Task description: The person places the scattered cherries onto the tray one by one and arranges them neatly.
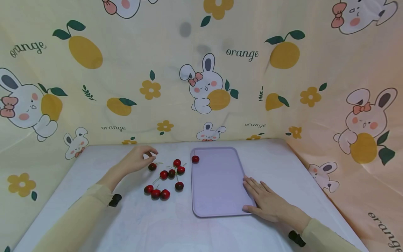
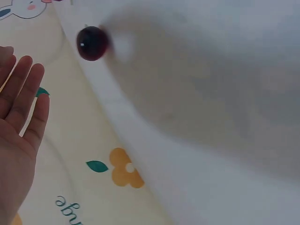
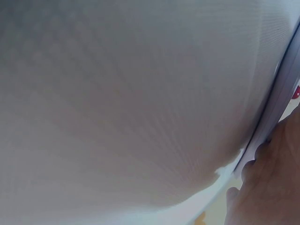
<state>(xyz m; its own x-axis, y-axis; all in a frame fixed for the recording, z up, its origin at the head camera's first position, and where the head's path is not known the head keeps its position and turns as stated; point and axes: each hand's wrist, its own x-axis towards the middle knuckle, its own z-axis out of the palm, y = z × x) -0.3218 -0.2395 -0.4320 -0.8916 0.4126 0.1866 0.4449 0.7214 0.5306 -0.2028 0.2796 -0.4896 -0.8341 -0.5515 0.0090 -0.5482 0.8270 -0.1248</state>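
My left hand (image 1: pixel 140 158) hovers just above a dark red cherry (image 1: pixel 152 166) at the back left of the group. In the left wrist view its fingers (image 2: pixel 21 93) are loosely extended and hold nothing, apart from a cherry (image 2: pixel 93 43) on the white surface. My right hand (image 1: pixel 267 202) rests on the right edge of a light purple tray (image 1: pixel 217 192), fingers straight. One cherry (image 1: pixel 195 159) with its stem lies in the tray's far left corner. The right wrist view shows that hand (image 3: pixel 269 183) against the tray's rim (image 3: pixel 276 101).
Several more cherries, such as one in front (image 1: pixel 165 194) and one nearer the tray (image 1: pixel 179 186), lie on the white table (image 1: pixel 126 231) left of the tray. A cloth (image 1: pixel 170 45) printed with rabbits and oranges hangs behind and at both sides.
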